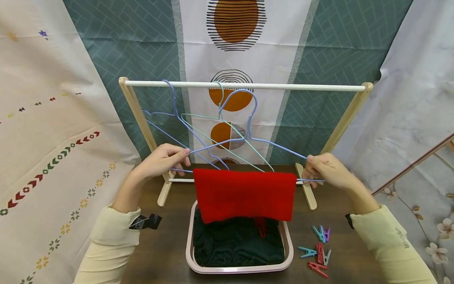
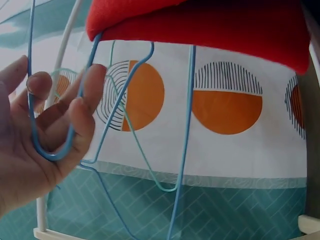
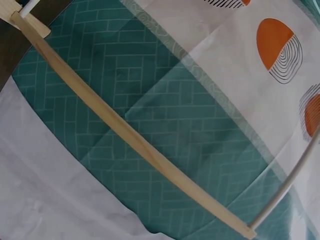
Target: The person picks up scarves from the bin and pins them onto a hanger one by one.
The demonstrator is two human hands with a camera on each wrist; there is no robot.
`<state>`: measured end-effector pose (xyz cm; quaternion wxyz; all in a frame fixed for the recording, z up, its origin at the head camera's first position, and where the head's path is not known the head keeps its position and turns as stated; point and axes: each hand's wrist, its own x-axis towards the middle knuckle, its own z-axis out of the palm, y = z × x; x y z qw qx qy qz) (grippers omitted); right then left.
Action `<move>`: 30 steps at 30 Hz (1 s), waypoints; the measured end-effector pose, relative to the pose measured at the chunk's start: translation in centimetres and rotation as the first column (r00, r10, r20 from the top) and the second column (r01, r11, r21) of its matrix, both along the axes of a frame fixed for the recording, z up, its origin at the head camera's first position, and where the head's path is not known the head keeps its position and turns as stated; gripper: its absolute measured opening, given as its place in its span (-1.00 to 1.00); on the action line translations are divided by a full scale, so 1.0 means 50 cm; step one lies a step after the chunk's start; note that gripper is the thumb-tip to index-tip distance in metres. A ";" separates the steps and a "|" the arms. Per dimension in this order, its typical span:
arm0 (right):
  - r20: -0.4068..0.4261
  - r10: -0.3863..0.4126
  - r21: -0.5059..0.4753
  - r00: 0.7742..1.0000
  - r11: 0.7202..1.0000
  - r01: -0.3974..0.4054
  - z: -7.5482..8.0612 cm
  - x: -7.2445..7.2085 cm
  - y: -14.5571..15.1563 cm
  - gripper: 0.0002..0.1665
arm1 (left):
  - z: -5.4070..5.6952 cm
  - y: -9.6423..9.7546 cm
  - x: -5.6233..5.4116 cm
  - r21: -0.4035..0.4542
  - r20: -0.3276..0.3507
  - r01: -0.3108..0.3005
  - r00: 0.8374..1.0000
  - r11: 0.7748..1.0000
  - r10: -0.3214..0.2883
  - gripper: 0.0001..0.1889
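Both hands hold a blue wire clothes hanger point(image 1: 249, 126) in front of the rack. My left hand point(image 1: 164, 159) grips its left corner, thumb and fingers around the wire; the left wrist view shows that hand point(image 2: 30, 140) with the bent blue wire running across its fingers. The right hand point(image 1: 328, 169) pinches the right corner. A red fringed cloth point(image 1: 244, 195) lies folded over the hanger's lower bar and hangs above the basket point(image 1: 239, 270). Dark green fabric point(image 1: 237, 244) fills the basket. The right wrist view does not show the right hand.
A wooden rack with a white rail point(image 1: 301, 86) stands behind. Another blue hanger point(image 1: 174, 98) and a mint green hanger point(image 1: 222, 94) hang from it. Several clothespins point(image 1: 319, 252) lie right of the basket on the brown table point(image 1: 159, 252). Curtains surround the table.
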<state>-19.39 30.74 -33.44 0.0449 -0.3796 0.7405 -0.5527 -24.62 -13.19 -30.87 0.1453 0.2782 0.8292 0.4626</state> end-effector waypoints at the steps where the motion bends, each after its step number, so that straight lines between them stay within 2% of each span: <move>1: 0.004 -0.002 -0.003 1.000 1.000 0.002 -0.002 -0.001 0.001 -0.48 | -0.003 0.000 0.000 0.027 -0.007 -0.005 1.000 1.000 0.005 -0.66; 5: 0.009 -0.020 0.000 1.000 1.000 0.020 -0.006 -0.003 0.003 -0.48 | -0.015 -0.002 0.002 0.112 -0.053 0.026 0.998 0.993 -0.021 -0.67; 8: 0.007 -0.025 0.002 1.000 1.000 0.025 -0.007 -0.003 0.004 -0.48 | -0.025 -0.007 0.001 0.182 -0.044 0.080 0.996 0.980 -0.073 -0.68; 12: 0.012 -0.014 -0.005 1.000 1.000 0.014 -0.012 -0.002 0.006 -0.48 | -0.041 -0.017 -0.001 0.249 0.058 0.150 0.984 0.957 -0.169 -0.72; 14: 0.019 0.006 -0.013 1.000 1.000 -0.006 -0.015 -0.002 0.006 -0.48 | -0.049 -0.022 0.002 0.268 0.128 0.156 0.972 0.951 -0.196 -0.69; 16: 0.028 0.031 -0.023 0.999 0.999 -0.030 -0.019 -0.002 0.006 -0.49 | -0.057 -0.023 0.006 0.290 0.195 0.130 0.962 0.948 -0.191 -0.63; 18: 0.034 0.050 -0.028 0.998 0.998 -0.049 -0.023 -0.002 0.007 -0.50 | -0.064 -0.020 0.012 0.315 0.242 0.061 0.960 0.947 -0.142 -0.53; 20: 0.037 0.053 -0.026 0.998 0.998 -0.052 -0.025 -0.001 0.008 -0.50 | -0.068 -0.013 0.019 0.354 0.276 -0.024 0.958 0.935 -0.080 -0.47; 22: 0.040 0.040 -0.012 0.998 0.999 -0.040 -0.027 0.000 0.010 -0.50 | -0.073 -0.006 0.026 0.404 0.305 -0.103 0.952 0.909 -0.027 -0.45; 24: 0.044 0.022 0.011 0.999 1.000 -0.023 -0.027 0.001 0.012 -0.50 | -0.076 0.002 0.032 0.462 0.324 -0.158 0.946 0.873 0.000 -0.45; 27: 0.057 -0.001 0.050 0.998 0.999 -0.001 -0.027 0.004 0.016 -0.50 | -0.083 0.007 0.040 0.540 0.339 -0.173 0.940 0.824 -0.024 -0.46; 30: 0.063 -0.004 0.068 0.998 0.998 -0.001 -0.025 0.005 0.019 -0.50 | -0.090 0.007 0.044 0.592 0.332 -0.121 0.938 0.797 -0.104 -0.46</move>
